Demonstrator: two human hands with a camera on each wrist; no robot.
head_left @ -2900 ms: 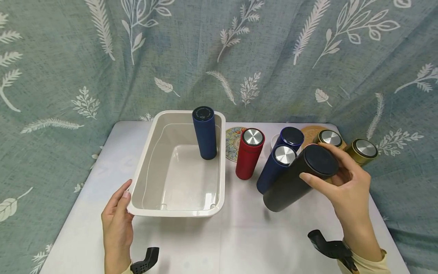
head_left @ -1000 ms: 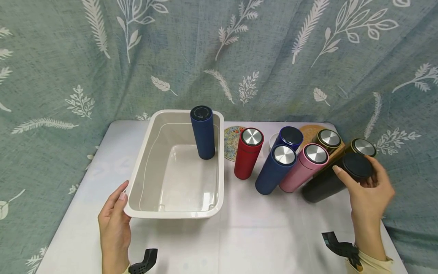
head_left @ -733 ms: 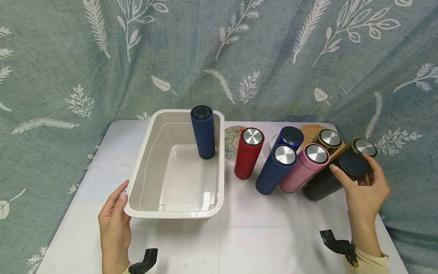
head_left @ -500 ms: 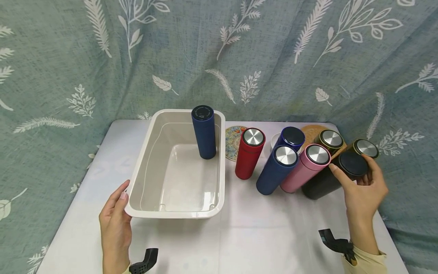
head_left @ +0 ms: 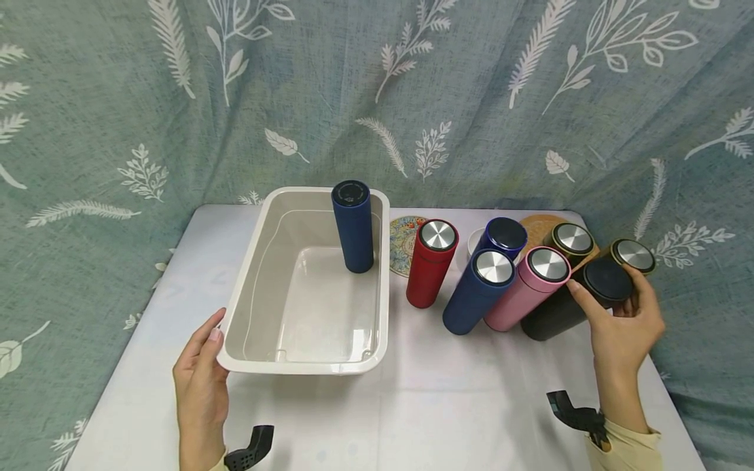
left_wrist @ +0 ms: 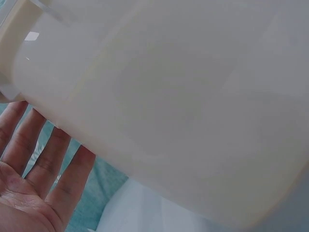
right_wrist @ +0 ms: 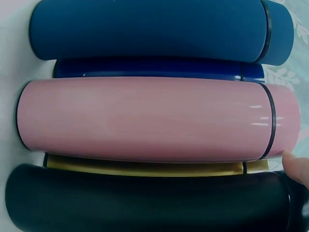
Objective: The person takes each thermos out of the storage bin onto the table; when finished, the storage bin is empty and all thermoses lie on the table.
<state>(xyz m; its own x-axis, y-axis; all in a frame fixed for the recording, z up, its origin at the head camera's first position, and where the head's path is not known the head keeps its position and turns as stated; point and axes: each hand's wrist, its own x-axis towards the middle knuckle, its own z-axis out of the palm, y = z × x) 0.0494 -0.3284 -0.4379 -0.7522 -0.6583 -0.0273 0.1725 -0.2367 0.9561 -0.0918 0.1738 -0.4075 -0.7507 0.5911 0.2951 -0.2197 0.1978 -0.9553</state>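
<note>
My right hand (head_left: pixel 627 330) grips a large black thermos bottle (head_left: pixel 550 317) by its lid, thumb on the near side and fingers behind. The bottle stands close beside a pink thermos bottle (head_left: pixel 527 294); the thumb tip overlaps the pink lid in the right wrist view. A blue thermos bottle (right_wrist: pixel 154 31) stands left of the pink one. At the other side, my left hand (head_left: pixel 203 386) touches the front left corner of a grey-white plastic bin (head_left: pixel 300 367); its straight fingers (left_wrist: pixel 43 159) lie against the outer wall. One dark blue thermos bottle (head_left: pixel 355 229) stands inside the bin.
A red thermos bottle (head_left: pixel 431 268) stands right of the bin, near a patterned round mat (head_left: pixel 402 245). Behind the row are a shiny blue bottle (head_left: pixel 503 234) and two gold ones, the nearer lid (head_left: pixel 633 255) at the right. A leaf-printed curtain (head_left: pixel 330 98) hangs behind the table.
The black thermos bottle has moved right from in front of the pink one, which it hid, then slightly back left beside it. The right hand went with it; the left hand stayed at the bin.
</note>
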